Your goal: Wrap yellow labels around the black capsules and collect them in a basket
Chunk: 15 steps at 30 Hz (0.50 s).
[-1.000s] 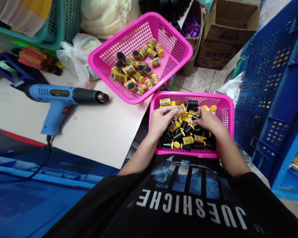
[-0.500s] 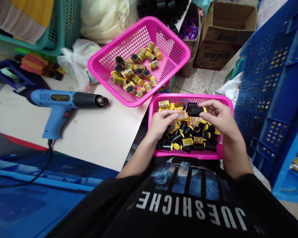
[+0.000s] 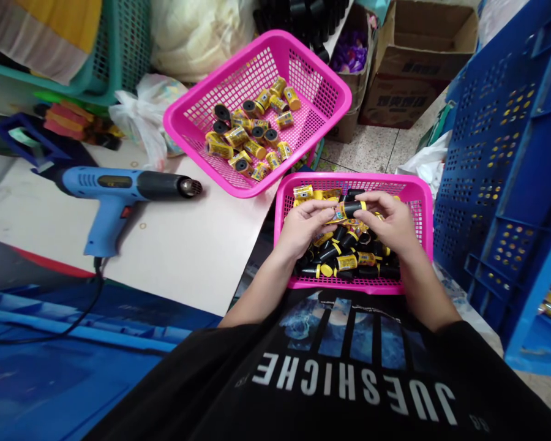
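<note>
Between my two hands, over the near pink basket (image 3: 353, 178), is a black bottle with a yellow cap (image 3: 352, 209). My right hand (image 3: 388, 222) grips it near the capped end with thumb and fingers. In my left hand (image 3: 303, 228) is a printed yellow sleeve label (image 3: 337, 213), pinched at the bottle's other end; the bottle's tip is at or inside the label, and how far in is hidden by the fingers. Below lie many black bottles with yellow caps (image 3: 333, 252) and yellow labels, some bottles wearing a label (image 3: 346, 263).
A second pink basket (image 3: 257, 192) holds yellow-labelled bottles (image 3: 254, 149). On the white table (image 3: 183, 257) lies a blue heat gun (image 3: 103, 205), its cord trailing over the front edge. Blue crates (image 3: 482, 184) rise at the right; cardboard boxes (image 3: 404, 98) stand behind.
My right hand has brought the bottle left to the label in my left hand, so the two now meet. The camera view has shifted slightly.
</note>
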### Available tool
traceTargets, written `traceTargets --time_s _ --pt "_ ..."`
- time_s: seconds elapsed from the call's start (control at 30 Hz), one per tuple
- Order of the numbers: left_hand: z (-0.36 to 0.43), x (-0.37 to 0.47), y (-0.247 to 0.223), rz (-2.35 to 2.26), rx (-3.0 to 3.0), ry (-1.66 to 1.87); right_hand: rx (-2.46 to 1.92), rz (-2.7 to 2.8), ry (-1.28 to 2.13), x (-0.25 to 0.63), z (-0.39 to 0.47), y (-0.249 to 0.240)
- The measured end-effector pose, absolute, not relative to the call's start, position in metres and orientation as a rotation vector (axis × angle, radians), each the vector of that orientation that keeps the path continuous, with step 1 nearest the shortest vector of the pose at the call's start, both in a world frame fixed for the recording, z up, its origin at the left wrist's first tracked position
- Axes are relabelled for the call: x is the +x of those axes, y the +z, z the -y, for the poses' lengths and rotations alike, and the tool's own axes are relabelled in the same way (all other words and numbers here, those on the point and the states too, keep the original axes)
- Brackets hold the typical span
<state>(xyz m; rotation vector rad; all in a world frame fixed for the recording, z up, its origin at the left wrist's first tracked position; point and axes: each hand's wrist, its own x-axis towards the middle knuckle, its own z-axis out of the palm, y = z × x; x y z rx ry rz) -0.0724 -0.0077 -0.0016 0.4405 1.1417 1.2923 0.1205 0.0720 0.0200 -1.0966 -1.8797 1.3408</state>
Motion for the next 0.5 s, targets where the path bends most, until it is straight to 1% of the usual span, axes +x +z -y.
traceTargets --time_s 0.13,0.23,0.37,0.5 --pt "0.009 -0.072 -0.003 -1.140 0.581 1.283 -1.002 1.985 1.281 0.115 -0.068 0.015" --pt "0.012 -0.070 -0.004 -1.133 0.659 1.272 -0.917 2.011 1.365 0.114 -0.068 0.012" --pt "0.013 -0.064 -0.004 -1.110 0.671 1.280 -0.939 1.729 1.708 0.109 -0.063 0.002" --pt "0.012 -0.058 0.000 -1.107 0.782 1.364 -0.935 1.465 2.087 0.101 -0.055 -0.011"
